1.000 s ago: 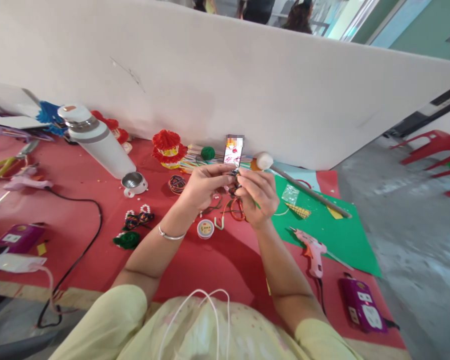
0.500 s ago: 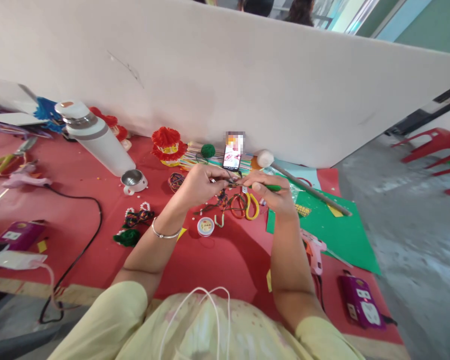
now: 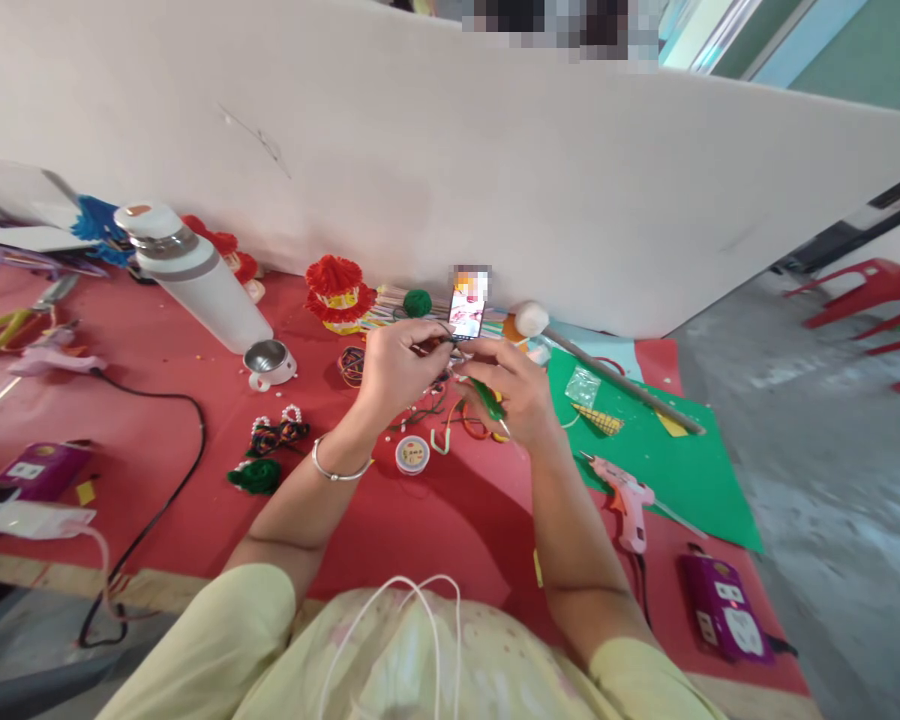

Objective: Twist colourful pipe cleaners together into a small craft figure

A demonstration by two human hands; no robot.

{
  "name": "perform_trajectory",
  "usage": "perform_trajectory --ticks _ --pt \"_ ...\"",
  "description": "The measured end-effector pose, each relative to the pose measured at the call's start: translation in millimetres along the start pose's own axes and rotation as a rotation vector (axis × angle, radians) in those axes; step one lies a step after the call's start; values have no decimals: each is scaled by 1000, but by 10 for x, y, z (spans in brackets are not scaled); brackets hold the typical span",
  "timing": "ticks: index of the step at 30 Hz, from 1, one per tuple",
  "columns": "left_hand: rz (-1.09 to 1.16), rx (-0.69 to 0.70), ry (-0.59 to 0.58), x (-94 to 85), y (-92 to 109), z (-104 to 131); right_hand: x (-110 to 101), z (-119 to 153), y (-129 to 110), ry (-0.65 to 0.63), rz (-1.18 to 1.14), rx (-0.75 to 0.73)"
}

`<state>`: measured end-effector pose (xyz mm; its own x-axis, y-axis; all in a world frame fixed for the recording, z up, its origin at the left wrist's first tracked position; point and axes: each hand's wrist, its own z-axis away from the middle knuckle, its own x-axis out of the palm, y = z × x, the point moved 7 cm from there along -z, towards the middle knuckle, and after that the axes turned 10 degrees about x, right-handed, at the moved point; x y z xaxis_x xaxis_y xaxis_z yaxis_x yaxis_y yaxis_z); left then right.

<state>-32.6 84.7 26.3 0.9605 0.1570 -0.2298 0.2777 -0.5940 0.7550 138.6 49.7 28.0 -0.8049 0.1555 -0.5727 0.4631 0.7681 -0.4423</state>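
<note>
My left hand (image 3: 397, 372) is closed in a pinch on a small piece of dark yarn work (image 3: 454, 341) over the middle of the table. Opposite it, my right hand (image 3: 523, 388) grips a crochet hook (image 3: 487, 398) with a green handle; its thin tip is lost among the fingers and yarn. Both sets of fingertips nearly meet just below a lit phone (image 3: 469, 300) that leans upright. Beneath the hands lie orange-and-yellow-handled scissors (image 3: 476, 420), partly covered, and loose yarn ends. A small round tub (image 3: 412, 455) sits nearer me.
On the left stand a white flask (image 3: 195, 280) and a metal-lined cup (image 3: 268, 362), near beaded yarn pieces (image 3: 277, 432). At right are a pink glue gun (image 3: 624, 500), a green sheet (image 3: 690, 480) and a purple power strip (image 3: 724, 605). A white partition (image 3: 420, 150) rises behind.
My right hand has turned and shifted slightly left and down, so the hook's green handle now slants toward me instead of lying nearly level. My left hand has moved slightly left.
</note>
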Motion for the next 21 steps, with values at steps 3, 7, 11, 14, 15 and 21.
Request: perform_trajectory --ticks 3,7,11,14,15,21 --pt "108 -37 29 17 -7 2 -69 3 20 73 -102 65" --pt "93 50 25 45 28 5 -112 -3 20 138 -105 140" --pt "-160 304 6 35 138 27 -133 -12 20 133 -117 194" --pt "-394 402 -27 58 163 56 -201 -12 30 159 -113 216" --pt "-456 406 -45 73 155 61 -219 -12 37 163 -103 227" --pt "-374 324 -49 101 103 48 -229 -21 53 144 -76 261"
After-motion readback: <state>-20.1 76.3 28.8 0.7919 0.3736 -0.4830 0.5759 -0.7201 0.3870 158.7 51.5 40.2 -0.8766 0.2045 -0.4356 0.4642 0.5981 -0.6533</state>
